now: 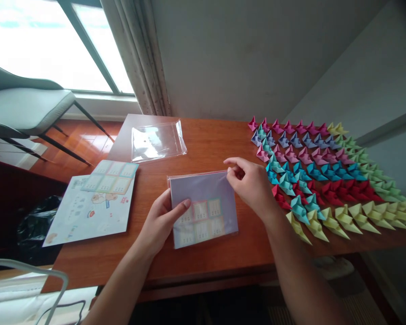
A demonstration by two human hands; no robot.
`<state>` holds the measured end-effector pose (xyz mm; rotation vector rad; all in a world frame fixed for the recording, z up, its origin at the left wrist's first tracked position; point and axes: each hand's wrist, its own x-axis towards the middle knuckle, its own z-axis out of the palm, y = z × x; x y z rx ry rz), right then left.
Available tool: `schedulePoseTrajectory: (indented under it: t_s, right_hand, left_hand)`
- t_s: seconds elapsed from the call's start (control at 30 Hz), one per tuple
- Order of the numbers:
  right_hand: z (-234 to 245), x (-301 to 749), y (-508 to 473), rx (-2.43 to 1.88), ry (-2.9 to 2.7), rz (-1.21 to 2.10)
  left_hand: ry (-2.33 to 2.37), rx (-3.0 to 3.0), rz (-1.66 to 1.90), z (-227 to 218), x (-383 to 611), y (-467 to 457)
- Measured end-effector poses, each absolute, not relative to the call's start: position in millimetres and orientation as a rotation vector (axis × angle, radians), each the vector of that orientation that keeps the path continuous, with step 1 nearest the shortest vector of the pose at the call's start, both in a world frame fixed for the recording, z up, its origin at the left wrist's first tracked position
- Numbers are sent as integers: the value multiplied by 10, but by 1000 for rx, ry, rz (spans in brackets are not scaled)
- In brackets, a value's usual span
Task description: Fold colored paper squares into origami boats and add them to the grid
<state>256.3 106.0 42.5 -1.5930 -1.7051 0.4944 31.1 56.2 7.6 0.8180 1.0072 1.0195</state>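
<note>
A pack of coloured paper in a clear wrapper (205,205) lies flat on the wooden table (209,144), its top sheet lilac with a small printed grid. My left hand (160,221) holds the pack's left edge, thumb on top. My right hand (250,183) pinches the wrapper at the pack's far right corner with thumb and forefinger.
An empty clear plastic sleeve (157,140) lies at the table's back. Printed instruction sheets (94,203) lie at the left edge. Several rows of folded paper figures (325,174) in pink, blue, red, green and yellow cover the right side. A grey chair (23,104) stands by the window.
</note>
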Motion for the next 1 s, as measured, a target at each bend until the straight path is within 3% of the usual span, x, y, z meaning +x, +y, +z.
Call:
schedulePoseTrajectory:
  t_s: [0.17, 0.37, 0.53, 0.83, 1.0]
  right_hand:
    - [454, 2852, 1097, -1247, -1482, 1278]
    - [368, 2917, 1118, -1201, -1241, 1529]
    - [364, 2698, 1034, -1232, -1147, 1324]
    - [511, 2403, 898, -1604, -1634, 363]
    - [535, 2318, 861, -1613, -1738, 0]
  left_hand:
    - [966, 749, 1030, 148, 289, 574]
    - [977, 762, 1054, 171, 313, 573]
    - [1051, 857, 1195, 130, 323, 561]
    - [1307, 1396, 1423, 153, 400, 346]
    - [1449, 1882, 1408, 330, 471, 137]
